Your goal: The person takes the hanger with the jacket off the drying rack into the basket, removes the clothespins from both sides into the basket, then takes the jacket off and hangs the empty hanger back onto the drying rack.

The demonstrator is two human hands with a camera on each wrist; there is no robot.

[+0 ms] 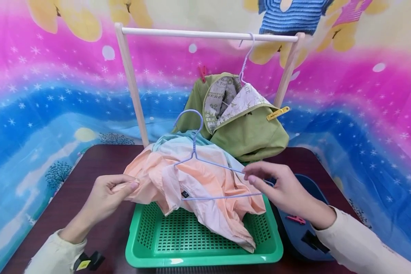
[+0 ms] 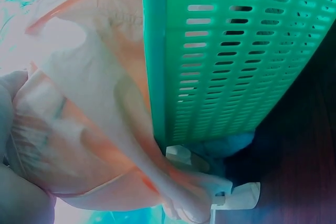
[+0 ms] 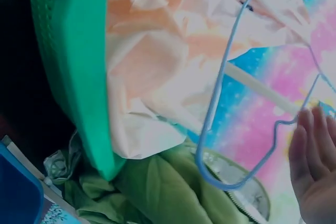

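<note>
In the head view my left hand [image 1: 109, 196] pinches the edge of a peach and white thin jacket [image 1: 212, 175] between thumb and fingers. The jacket is bunched over a green plastic basket [image 1: 205, 260], its lower part hanging inside. My right hand [image 1: 282, 186] holds the right arm of a lilac wire hanger [image 1: 194, 140], fingertips and thumb at the wire. The hanger's hook points up and its left end goes into the jacket, hidden by the cloth. In the right wrist view the hanger's rounded right end stays outside the jacket, beside the fingers.
Behind the basket stands a rack [image 1: 209, 34] with a green lined jacket [image 1: 260, 137] on another hanger, bearing a yellow clothespin [image 1: 278, 113] and a red clothespin [image 1: 202, 74]. A dark blue tray [image 1: 299, 243] with a pink clothespin [image 1: 296, 219] lies on the right.
</note>
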